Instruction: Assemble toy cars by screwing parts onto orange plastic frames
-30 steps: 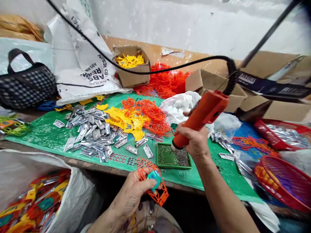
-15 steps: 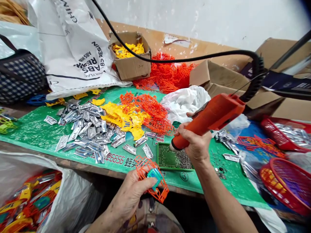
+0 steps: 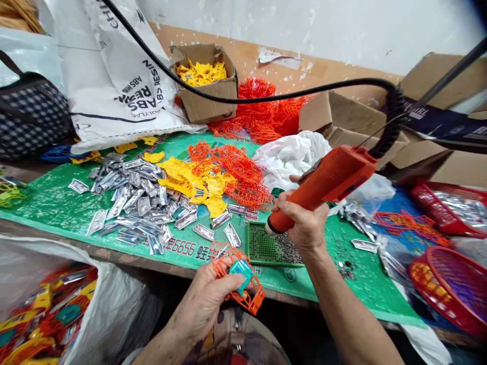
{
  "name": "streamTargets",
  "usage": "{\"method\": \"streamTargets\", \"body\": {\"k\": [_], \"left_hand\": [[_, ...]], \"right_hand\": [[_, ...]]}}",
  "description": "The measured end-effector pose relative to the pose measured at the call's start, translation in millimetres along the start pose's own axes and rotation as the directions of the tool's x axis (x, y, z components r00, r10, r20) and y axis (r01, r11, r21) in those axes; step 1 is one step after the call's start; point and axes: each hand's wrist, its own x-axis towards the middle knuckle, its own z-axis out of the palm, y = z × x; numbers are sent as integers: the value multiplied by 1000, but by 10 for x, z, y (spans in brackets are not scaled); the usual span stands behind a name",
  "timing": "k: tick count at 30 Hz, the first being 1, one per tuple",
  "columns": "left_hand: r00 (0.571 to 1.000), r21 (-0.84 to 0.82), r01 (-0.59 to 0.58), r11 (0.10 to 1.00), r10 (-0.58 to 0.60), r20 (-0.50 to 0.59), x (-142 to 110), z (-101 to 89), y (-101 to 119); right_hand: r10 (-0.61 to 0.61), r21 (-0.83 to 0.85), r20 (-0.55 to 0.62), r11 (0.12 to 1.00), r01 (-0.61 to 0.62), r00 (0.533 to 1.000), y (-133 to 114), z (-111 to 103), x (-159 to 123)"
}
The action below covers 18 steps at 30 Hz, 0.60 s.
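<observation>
My left hand [image 3: 207, 289] pinches an orange plastic lattice frame [image 3: 255, 300] with a teal plastic piece [image 3: 239, 274] set in it, just off the table's front edge. The thumb presses on the teal piece. In my right hand [image 3: 304, 223] is a red electric screwdriver [image 3: 323, 185], its tip pointing down and left. That tip is over a green screw tray [image 3: 262, 251], whose right part holds many small dark screws [image 3: 288, 247]. Whether a screw sits on the tip is too small to tell.
Silver parts [image 3: 140, 203], yellow parts [image 3: 194, 182] and orange frames [image 3: 239, 172] lie heaped behind the hands. A black cable [image 3: 304, 93] arches over the table. At the lower left stands a white sack [image 3: 114, 284] of assembled pieces; red baskets [image 3: 422, 289] stand on the right.
The screwdriver has shifted very slightly left, and its cable with it. My view has moved a little. Both hands keep their holds.
</observation>
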Motion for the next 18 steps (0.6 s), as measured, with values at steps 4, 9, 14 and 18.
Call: {"method": "streamTargets", "body": {"k": [4, 9, 14, 18], "left_hand": [[1000, 12, -11, 1000, 11, 8, 1, -9, -11], [1000, 2, -24, 1000, 24, 6, 7, -12, -22], [999, 6, -15, 1000, 15, -40, -4, -4, -19], [998, 11, -26, 1000, 27, -58, -6, 7, -14]], "right_hand": [[64, 118, -66, 991, -56, 996, -17, 11, -7], [55, 132, -59, 990, -47, 997, -21, 4, -6], [39, 118, -31, 992, -35, 999, -8, 2, -8], [22, 90, -28, 996, -19, 999, -17, 20, -27]]}}
